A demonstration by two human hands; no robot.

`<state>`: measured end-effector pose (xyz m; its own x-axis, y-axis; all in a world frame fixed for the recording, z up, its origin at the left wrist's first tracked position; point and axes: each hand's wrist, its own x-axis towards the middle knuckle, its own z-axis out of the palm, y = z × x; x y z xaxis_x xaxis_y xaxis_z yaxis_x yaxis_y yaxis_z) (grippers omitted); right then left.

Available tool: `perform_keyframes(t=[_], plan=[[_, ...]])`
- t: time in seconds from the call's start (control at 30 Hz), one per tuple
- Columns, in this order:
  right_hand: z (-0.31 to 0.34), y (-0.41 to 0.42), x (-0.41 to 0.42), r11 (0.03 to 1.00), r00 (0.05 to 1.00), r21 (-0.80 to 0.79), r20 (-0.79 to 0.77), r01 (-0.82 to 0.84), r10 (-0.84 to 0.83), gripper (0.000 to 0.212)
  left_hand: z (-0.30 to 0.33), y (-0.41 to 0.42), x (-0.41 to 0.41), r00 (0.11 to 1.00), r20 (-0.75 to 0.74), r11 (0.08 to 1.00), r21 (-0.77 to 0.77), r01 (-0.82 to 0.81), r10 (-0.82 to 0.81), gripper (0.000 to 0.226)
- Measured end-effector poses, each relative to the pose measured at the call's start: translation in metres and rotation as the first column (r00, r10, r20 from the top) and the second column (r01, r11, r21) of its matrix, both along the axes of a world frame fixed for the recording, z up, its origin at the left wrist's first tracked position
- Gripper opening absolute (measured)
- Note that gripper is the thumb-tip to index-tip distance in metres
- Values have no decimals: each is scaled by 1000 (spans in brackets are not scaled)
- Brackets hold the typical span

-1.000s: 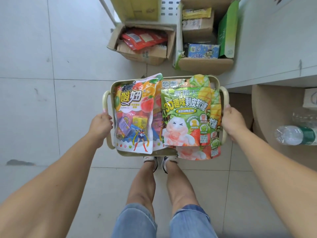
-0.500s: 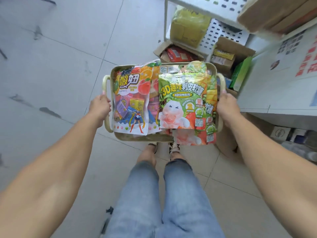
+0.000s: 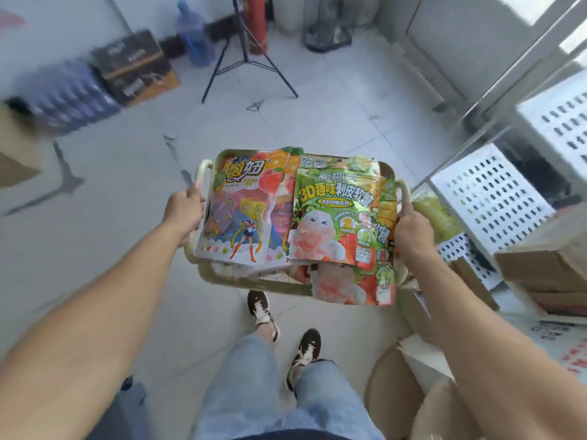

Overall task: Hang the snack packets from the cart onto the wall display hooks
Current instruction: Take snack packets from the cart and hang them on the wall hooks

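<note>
A cream tray basket (image 3: pixel 254 282) is carried in front of me above the tiled floor. My left hand (image 3: pixel 184 211) grips its left handle and my right hand (image 3: pixel 411 231) grips its right handle. Snack packets lie stacked flat in it. On the left is a packet with a cartoon girl and fruit (image 3: pixel 241 211). On the right is a green gummy packet with a white animal figure (image 3: pixel 336 217), and another like it (image 3: pixel 346 287) hangs over the near rim. No wall hooks are in view.
White perforated shelf panels (image 3: pixel 495 198) and cardboard boxes (image 3: pixel 546 258) stand at the right. Ahead on the floor are a black tripod (image 3: pixel 244 58), a red cylinder (image 3: pixel 255 23), a blue water bottle (image 3: pixel 193 36), a dark box (image 3: pixel 136 68) and a pack of bottles (image 3: pixel 70 93).
The view has swung left, away from the shelf and boxes, toward open floor with a tripod. Both hands keep their grip on the basket handles; the packets have not shifted.
</note>
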<state>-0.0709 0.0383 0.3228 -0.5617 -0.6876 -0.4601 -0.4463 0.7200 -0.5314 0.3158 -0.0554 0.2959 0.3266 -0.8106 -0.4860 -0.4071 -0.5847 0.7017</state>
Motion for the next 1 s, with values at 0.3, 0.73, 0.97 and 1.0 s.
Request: perform_keyframes(t=[0.3,0.73,0.97,1.0], plan=[[37,-122,155,965,968,-89,31,-247,250,58,44,13,168,944,-10,941,-65,-331,331,48],[92,-255,384,765,778,-176,-14,-620,628,60,87,29,356,734,-62,723,-140,-677,676,49],[98,-331,502,646,647,-113,36,-755,762,44,89,16,441,592,-44,583,-132,-802,805,48],[98,-341,518,609,607,-121,63,-784,792,39,89,11,454,575,-35,567,-134,-813,817,48]])
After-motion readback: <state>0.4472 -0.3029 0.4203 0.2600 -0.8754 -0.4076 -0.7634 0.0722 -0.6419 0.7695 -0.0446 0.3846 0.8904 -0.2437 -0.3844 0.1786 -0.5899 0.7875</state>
